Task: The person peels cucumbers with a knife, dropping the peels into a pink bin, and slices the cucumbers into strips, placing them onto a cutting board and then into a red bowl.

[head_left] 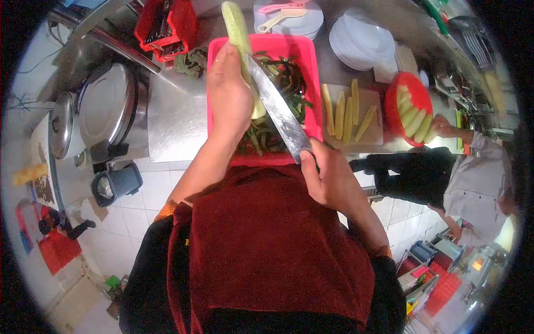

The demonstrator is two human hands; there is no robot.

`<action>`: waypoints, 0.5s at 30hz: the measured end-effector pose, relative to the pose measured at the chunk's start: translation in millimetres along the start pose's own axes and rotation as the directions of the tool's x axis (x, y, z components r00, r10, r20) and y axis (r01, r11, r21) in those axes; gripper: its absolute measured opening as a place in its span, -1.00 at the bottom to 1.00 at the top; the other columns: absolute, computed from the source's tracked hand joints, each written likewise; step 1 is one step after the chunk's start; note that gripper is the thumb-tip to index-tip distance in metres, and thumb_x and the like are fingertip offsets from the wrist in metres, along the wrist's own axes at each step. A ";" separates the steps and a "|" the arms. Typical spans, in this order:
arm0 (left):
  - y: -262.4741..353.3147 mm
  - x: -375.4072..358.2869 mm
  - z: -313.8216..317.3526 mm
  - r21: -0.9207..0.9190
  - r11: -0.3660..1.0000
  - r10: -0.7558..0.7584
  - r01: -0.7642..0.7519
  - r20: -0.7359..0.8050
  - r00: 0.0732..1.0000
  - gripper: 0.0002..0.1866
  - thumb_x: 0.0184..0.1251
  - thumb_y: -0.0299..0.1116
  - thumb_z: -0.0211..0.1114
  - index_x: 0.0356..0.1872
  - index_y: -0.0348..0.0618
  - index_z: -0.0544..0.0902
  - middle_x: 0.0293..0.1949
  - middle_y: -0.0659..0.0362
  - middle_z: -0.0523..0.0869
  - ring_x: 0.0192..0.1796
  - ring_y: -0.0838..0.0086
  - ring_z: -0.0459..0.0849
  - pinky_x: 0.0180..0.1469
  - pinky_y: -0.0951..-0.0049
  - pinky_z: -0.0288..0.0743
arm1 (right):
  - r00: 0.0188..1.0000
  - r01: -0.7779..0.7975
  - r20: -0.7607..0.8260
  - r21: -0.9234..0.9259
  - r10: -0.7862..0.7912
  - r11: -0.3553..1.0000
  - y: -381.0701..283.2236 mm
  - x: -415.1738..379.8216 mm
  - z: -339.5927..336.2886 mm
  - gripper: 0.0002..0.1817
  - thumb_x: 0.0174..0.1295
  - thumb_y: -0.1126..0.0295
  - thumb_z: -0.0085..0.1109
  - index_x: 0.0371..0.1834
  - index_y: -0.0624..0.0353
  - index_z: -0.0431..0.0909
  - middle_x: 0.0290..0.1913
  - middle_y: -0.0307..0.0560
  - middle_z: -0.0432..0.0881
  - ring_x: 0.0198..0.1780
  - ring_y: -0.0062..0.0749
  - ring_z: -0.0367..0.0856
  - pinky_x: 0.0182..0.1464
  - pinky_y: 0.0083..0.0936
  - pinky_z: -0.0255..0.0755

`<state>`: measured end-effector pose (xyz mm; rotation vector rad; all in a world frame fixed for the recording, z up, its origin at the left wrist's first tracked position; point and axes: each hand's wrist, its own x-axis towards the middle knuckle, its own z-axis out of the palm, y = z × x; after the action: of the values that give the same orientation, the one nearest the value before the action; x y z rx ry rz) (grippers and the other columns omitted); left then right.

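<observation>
My left hand point(229, 92) is wrapped round a peeled pale green cucumber point(236, 28), held upright over the pink tub point(314, 83). A large knife point(281, 114) slants across the tub, its handle gripped in my right hand point(332, 177) and its blade tip right at the cucumber. Below both hands, dark green peels point(289, 80) lie in the tub. To the right, several long cucumber pieces point(348, 119) rest on a pale cutting board point(368, 99). Beyond it, a red bowl point(391, 106) holds several peeled cucumbers point(411, 119).
A co-worker's hand point(442, 128) is at the red bowl's right edge. Stacked white plates point(361, 42) stand behind the board. More plates point(300, 25) with pink and cream-handled utensils sit behind the tub. A red basket point(181, 25) and large metal lids point(108, 103) are to the left.
</observation>
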<state>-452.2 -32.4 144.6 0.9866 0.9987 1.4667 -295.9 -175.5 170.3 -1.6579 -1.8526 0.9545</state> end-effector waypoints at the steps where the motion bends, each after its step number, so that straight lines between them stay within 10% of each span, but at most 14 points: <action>1: 0.5 -0.6 2.7 -0.061 0.998 -0.013 0.012 -0.013 1.000 -0.67 0.58 -0.21 -0.11 -0.13 -0.25 0.55 -0.46 0.30 0.53 -0.44 0.66 0.43 -0.38 0.58 0.32 | 1.000 -0.006 -0.009 0.016 0.006 1.000 0.8 1.0 3.3 -0.83 0.33 0.35 0.00 -0.21 0.26 0.37 -0.51 0.34 0.52 -0.40 0.35 0.54 -0.36 0.10 0.36; 15: -15.2 7.8 10.5 -0.338 0.902 -0.208 0.268 0.203 0.957 -0.60 0.58 -0.12 -0.25 0.06 -0.20 0.45 -0.43 0.18 0.55 -0.42 0.46 0.48 -0.34 0.45 0.40 | 0.999 -0.041 0.017 0.303 0.037 0.952 18.0 13.5 12.9 -0.89 0.36 0.45 -0.05 -0.22 0.30 0.38 -0.45 0.25 0.50 -0.39 0.13 0.53 -0.30 -0.17 0.37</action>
<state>-438.5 -22.4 133.9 0.6746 0.6706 1.2825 -295.8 -164.1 147.0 -1.5076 -1.5892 1.2004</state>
